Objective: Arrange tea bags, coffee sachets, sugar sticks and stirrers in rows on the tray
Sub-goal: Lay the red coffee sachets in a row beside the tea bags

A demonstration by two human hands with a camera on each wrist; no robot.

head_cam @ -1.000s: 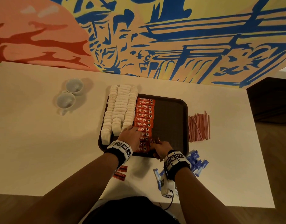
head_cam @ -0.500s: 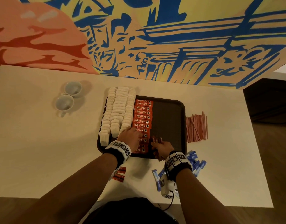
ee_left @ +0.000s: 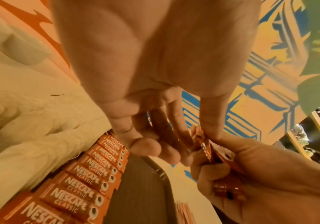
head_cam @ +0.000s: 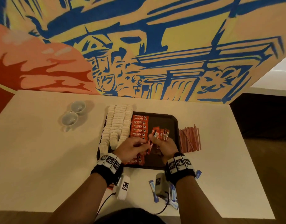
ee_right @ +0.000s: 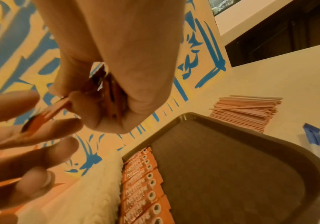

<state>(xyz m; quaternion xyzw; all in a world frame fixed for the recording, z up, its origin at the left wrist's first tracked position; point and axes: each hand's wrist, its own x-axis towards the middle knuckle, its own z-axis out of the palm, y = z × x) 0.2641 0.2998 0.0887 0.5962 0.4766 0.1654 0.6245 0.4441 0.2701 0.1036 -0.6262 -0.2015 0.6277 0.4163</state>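
Blue sugar sticks: a loose heap of blue-and-white paper sticks (head_cam: 168, 194) lies on the near part of the pale table (head_cam: 42, 159), partly hidden under the right wrist; their print is too small to read.
Right hand: the right hand (head_cam: 165, 145) hovers above the near middle of the tray, its grip curled tight round a fanned bundle of red coffee sachets (head_cam: 160, 134) whose ends stick up past the fingers; only stray letters show on them.
Left hand: the left hand (head_cam: 131, 148) meets it from the left, thumb and forefinger pinching a single red sachet (ee_left: 206, 146) at the edge of that bundle, the other fingers (ee_left: 155, 145) loose and spread.
Tray: a dark brown, rounded-corner plastic tray (head_cam: 174, 125) sits mid-table; its right half is bare.
Coffee row: a column of flat red sachets (head_cam: 139, 126) runs near to far down the tray's middle-left, each printed "NESCAFE CLASSIC" in white beside a small cup mark.
Tea bags: rows of white tea bags (head_cam: 118, 125) fill the tray's left side, touching the coffee row and spilling over the far rim.
Stirrers: a bundle of thin reddish-brown stirrers (head_cam: 189, 139) lies on the table just right of the tray.
Cups: two pale ceramic cups (head_cam: 73, 113) stand together on the table, well left of the tray.
Wall: a mural (head_cam: 155, 46) in blue, yellow and orange rises behind the table.
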